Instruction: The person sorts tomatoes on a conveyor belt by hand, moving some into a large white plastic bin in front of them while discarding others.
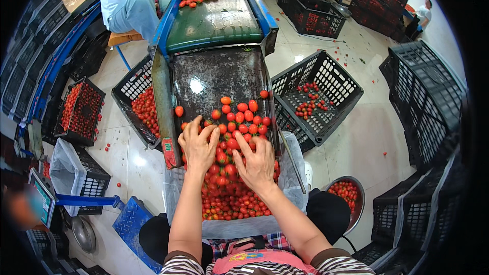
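Cherry tomatoes (243, 117) lie on the lower part of a dark metal chute (217, 72), and many fall from its edge into a lined crate (221, 229) between the person's knees. On the left of the chute, my left hand (199, 147) rests with fingers spread over tomatoes. My right hand (256, 160) is to its right, fingers apart and bent, touching tomatoes near the lip. Neither hand is closed around a tomato, as far as shows. Above the chute, a green conveyor belt (214, 26) carries more tomatoes at its far end.
Black plastic crates with tomatoes stand left (133, 88) and right (321, 95) of the chute. A metal bowl of tomatoes (345, 194) is by the right knee. A blue platform scale (133, 229) stands lower left. A gloved co-worker (133, 4) sits beside the belt. A thin rod (292, 162) juts right.
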